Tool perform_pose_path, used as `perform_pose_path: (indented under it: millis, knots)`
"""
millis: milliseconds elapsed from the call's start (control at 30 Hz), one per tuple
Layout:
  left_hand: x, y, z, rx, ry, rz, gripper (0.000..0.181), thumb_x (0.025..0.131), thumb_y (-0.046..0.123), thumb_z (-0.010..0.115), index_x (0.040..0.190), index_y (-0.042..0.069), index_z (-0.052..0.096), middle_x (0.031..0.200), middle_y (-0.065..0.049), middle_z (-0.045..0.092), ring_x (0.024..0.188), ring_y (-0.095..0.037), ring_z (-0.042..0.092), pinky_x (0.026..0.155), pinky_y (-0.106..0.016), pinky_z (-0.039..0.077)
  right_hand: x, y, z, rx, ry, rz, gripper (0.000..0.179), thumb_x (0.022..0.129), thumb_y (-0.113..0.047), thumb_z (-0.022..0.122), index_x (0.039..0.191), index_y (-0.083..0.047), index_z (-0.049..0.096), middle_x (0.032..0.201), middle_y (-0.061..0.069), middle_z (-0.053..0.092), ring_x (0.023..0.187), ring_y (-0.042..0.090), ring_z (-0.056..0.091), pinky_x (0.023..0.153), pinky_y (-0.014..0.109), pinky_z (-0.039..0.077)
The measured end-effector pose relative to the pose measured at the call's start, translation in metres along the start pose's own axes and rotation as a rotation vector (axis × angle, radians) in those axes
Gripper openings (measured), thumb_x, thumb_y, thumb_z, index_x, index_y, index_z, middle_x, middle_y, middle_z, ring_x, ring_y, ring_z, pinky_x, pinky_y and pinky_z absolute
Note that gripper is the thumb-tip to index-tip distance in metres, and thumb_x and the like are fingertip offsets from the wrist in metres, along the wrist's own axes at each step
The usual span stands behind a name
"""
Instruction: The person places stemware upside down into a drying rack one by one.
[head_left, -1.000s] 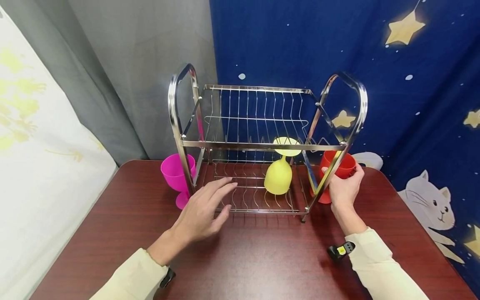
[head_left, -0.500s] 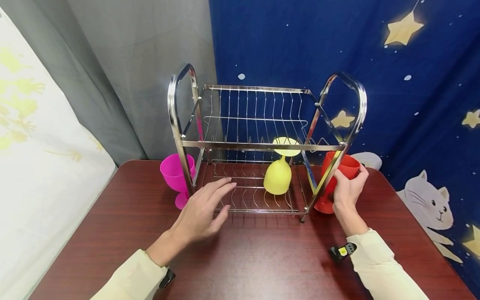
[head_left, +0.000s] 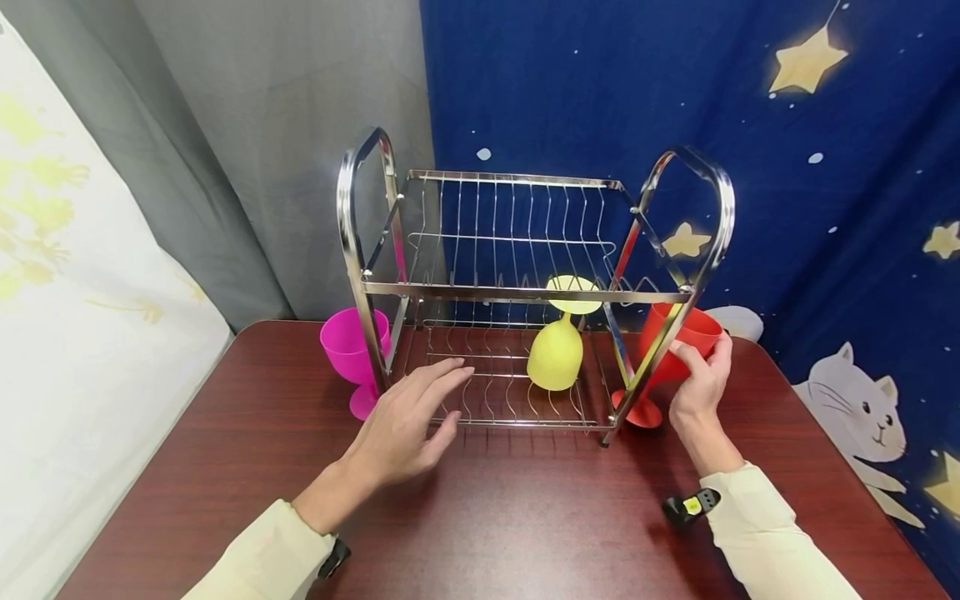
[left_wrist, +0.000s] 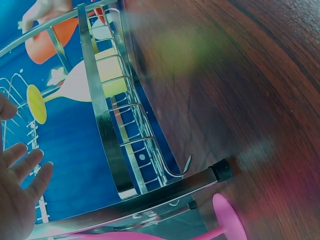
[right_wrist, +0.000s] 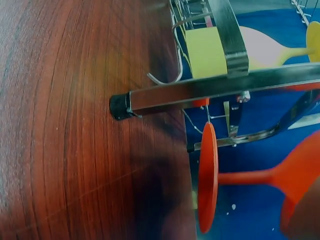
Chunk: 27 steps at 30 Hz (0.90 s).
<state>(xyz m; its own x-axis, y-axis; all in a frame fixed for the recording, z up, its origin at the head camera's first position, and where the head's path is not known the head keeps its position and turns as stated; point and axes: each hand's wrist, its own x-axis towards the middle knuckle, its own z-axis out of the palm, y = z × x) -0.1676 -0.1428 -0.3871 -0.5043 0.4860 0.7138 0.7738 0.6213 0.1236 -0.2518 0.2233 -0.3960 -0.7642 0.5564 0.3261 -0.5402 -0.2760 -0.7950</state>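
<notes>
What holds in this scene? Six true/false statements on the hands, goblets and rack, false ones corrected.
1. The right hand grips the red, stemmed, plastic-looking goblet. True.
2. The yellow, stemmed, plastic-looking goblet is on the lower tier of the shiny, two-tier metal rack. True.
3. The yellow goblet stands foot down. False: its foot is up and its bowl down.
4. The magenta, stemmed, plastic-looking goblet is nearer the left hand than the right hand. True.
5. The left hand holds the magenta goblet. False: the left hand holds nothing.
6. The red goblet sits on the upper tier. False: it is held beside the rack.
</notes>
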Motion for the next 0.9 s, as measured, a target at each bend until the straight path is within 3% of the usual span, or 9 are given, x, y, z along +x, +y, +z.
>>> perform_pose_path:
  millis: [267,500,633,800,900]
  knots:
    - [-0.002,-0.001,0.001,-0.005,0.012,0.005,0.056,0.082,0.014,0.063,0.136,0.006,0.052,0.135,-0.012,0.056,0.121,-0.026,0.056,0.098,-0.041,0.048,-0.001,0.002,-0.006,0.208,-0.186,0.016,0.045,0.072,0.01,0.043,0.113,0.0,0.056,0.099,0.009,0.062,0.087,0.019,0.056,0.072,0.024,0.05]
    - [-0.002,-0.002,0.003,-0.018,0.025,0.004,0.056,0.08,0.012,0.064,0.135,0.005,0.053,0.133,-0.012,0.057,0.12,-0.027,0.057,0.099,-0.041,0.048,0.003,0.0,-0.017,0.351,-0.29,0.138,0.04,0.076,0.004,0.048,0.115,0.0,0.057,0.101,0.01,0.063,0.089,0.02,0.059,0.077,0.028,0.051]
    - [-0.002,-0.003,0.003,-0.024,0.029,-0.003,0.053,0.081,0.013,0.063,0.133,0.004,0.055,0.131,-0.012,0.058,0.118,-0.026,0.057,0.099,-0.041,0.048,0.007,-0.004,-0.024,0.475,-0.391,0.237,0.04,0.079,0.001,0.046,0.118,-0.002,0.055,0.107,0.011,0.063,0.094,0.022,0.06,0.08,0.032,0.05]
    - [-0.002,-0.003,0.003,-0.022,0.022,-0.009,0.052,0.081,0.013,0.062,0.132,0.005,0.056,0.131,-0.012,0.058,0.119,-0.026,0.057,0.099,-0.041,0.048,0.012,-0.009,-0.031,0.46,-0.512,0.289,0.041,0.081,-0.003,0.04,0.12,-0.006,0.055,0.112,0.009,0.063,0.098,0.021,0.059,0.083,0.033,0.049]
    - [-0.002,-0.004,0.003,-0.022,0.022,-0.01,0.052,0.081,0.013,0.063,0.132,0.005,0.056,0.13,-0.013,0.059,0.119,-0.026,0.057,0.099,-0.041,0.048,0.014,-0.011,-0.034,0.532,-0.586,0.323,0.044,0.081,-0.002,0.039,0.122,-0.003,0.055,0.114,0.012,0.062,0.098,0.024,0.06,0.083,0.035,0.05]
